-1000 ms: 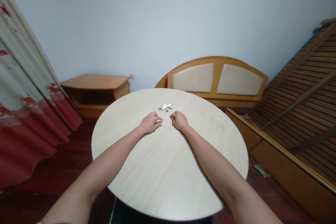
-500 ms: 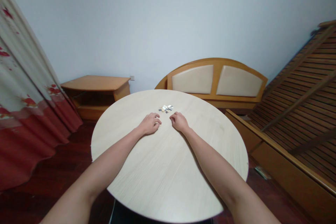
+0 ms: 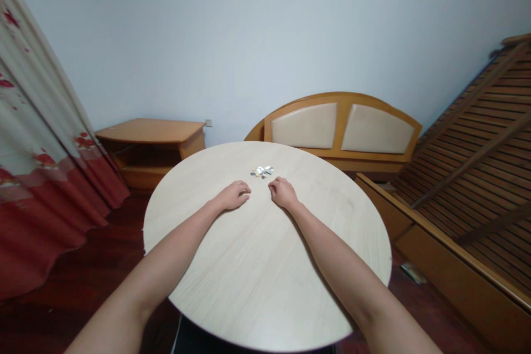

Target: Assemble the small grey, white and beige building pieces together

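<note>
A small heap of flat pieces (image 3: 262, 172), white, dark grey and tan, lies toward the far side of the round pale table (image 3: 257, 265); they are too small to name. My left hand (image 3: 235, 195) rests on the tabletop just short of the heap, on its left. Its fingers are curled, with a gap between thumb and fingers, and no object shows in it. To the near right of the heap, my right hand (image 3: 284, 192) has thumb and fingertips drawn together in a pinch. Whatever may be between those fingertips is too small to make out.
Behind the table stand a wooden cabinet (image 3: 151, 130) on the left and a padded headboard (image 3: 340, 150) on the right. A slatted wooden panel (image 3: 477, 138) leans at the far right, above a bed rail (image 3: 448, 249). A flowered curtain (image 3: 45, 166) hangs at the left.
My left hand has drawn slightly left, away from the right hand, and its fingers are a little more curled. The right hand and the heap look almost unchanged.
</note>
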Motion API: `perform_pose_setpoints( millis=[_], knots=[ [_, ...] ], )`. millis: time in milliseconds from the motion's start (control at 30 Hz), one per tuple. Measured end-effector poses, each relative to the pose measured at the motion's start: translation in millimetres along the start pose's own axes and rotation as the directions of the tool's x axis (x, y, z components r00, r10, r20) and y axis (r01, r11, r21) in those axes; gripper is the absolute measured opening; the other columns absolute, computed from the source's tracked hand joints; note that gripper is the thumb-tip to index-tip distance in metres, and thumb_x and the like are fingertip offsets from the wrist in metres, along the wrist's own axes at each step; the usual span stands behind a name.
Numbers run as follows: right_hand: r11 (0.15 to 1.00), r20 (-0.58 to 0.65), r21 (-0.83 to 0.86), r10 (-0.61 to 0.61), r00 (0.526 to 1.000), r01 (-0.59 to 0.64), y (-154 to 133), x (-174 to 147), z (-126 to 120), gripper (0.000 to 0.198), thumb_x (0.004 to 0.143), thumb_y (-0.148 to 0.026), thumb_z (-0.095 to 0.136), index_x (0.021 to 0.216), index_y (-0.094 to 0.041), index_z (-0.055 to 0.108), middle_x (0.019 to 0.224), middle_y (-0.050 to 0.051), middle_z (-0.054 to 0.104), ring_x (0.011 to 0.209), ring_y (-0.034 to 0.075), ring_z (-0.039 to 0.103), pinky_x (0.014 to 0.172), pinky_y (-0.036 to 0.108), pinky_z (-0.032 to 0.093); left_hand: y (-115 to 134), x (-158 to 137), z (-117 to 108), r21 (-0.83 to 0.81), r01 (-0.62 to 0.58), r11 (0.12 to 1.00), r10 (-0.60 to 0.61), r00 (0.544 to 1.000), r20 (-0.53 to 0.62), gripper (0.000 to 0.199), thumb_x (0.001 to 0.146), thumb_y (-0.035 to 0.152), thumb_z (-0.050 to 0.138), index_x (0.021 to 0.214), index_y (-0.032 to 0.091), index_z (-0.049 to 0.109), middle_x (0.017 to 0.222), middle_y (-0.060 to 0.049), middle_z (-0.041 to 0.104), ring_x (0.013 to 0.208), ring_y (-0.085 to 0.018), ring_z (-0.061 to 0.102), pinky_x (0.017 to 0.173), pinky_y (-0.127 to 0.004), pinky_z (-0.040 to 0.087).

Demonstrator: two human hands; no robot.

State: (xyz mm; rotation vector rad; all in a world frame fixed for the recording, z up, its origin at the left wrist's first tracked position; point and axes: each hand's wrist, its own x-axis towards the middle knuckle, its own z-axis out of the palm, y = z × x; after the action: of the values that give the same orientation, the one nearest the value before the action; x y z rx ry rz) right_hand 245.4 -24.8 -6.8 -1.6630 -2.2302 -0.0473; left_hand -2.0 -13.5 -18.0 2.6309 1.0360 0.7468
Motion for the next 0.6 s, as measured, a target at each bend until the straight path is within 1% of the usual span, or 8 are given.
perform_pose_setpoints(
  millis=[167,433,500,600],
  knots=[
    [1.0,-0.005,0.004,-0.003,1.0,0.003,0.6,-0.2,-0.2,0.03,0.099,-0.02,0.048,0.108,-0.019,0.076,0.113,0.012,0.069,0.107,0.024,0.06,0.088,0.029,0.042,-1.2,0.3,-2.3,-0.009,0.006,1.0,-0.006,1.0,-0.012,0.022,0.088,0.026,0.062,0.104,0.015,0.072,0.11,-0.012,0.072,0.105,-0.023,0.065,0.099,-0.039,0.05],
    [1.0,-0.001,0.017,-0.001,1.0,0.001,0.4,-0.4,-0.8,0.03,0.099,-0.019,0.047,0.109,-0.018,0.076,0.114,0.012,0.069,0.107,0.023,0.059,0.088,0.029,0.042,-3.3,-2.5,-6.7,-0.025,0.02,0.999,-0.02,1.0,-0.013,0.021,0.086,0.026,0.062,0.101,0.015,0.072,0.113,-0.012,0.071,0.106,-0.023,0.066,0.099,-0.038,0.051],
    [1.0,-0.002,0.01,0.002,1.0,-0.002,0.2,-0.6,-0.7,0.03,0.099,-0.02,0.047,0.109,-0.018,0.075,0.113,0.012,0.069,0.107,0.023,0.059,0.088,0.029,0.042,-3.6,-3.3,-9.4,-0.025,0.015,1.0,-0.016,1.0,-0.01,0.023,0.085,0.025,0.063,0.103,0.015,0.072,0.113,-0.012,0.071,0.107,-0.023,0.066,0.1,-0.039,0.051],
    [1.0,-0.021,-0.009,0.021,1.0,-0.021,-0.1,-1.1,-0.9,0.029,0.099,-0.022,0.049,0.113,-0.017,0.074,0.116,0.013,0.068,0.109,0.024,0.059,0.088,0.03,0.041,-4.3,-4.5,-13.8,-0.018,0.024,1.0,-0.025,0.999,-0.021,0.031,0.082,0.027,0.067,0.11,0.014,0.071,0.118,-0.014,0.07,0.111,-0.025,0.065,0.103,-0.041,0.05]
  ],
)
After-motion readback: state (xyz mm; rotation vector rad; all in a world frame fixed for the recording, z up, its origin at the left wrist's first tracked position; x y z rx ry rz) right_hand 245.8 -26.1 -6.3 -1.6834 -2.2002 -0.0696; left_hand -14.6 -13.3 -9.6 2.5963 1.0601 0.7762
